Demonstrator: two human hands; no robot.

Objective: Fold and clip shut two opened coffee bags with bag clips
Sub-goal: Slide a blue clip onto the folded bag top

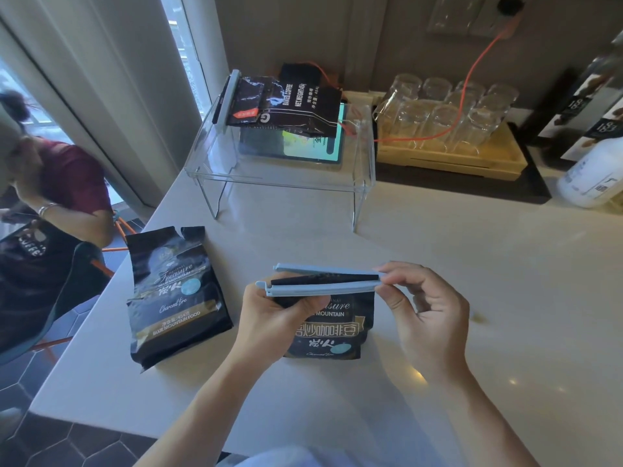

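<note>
A black coffee bag [332, 332] stands upright on the white counter in front of me, its top folded over. A long pale blue bag clip [323, 281] sits across that fold, its two arms still parted at the left end. My left hand [276, 318] grips the bag's upper left corner under the clip's hinge end. My right hand [424, 305] pinches the clip's right end between fingers and thumb. A second black coffee bag [175, 294] lies flat to the left, its torn top open and unclipped.
A clear acrylic riser [279, 183] stands behind, carrying another dark coffee bag [290, 102] with a clip [229, 96], and a tablet beneath. Several upturned glasses on a wooden tray [448, 156] sit at back right. A white bottle [593, 176] is far right. A seated person is at left.
</note>
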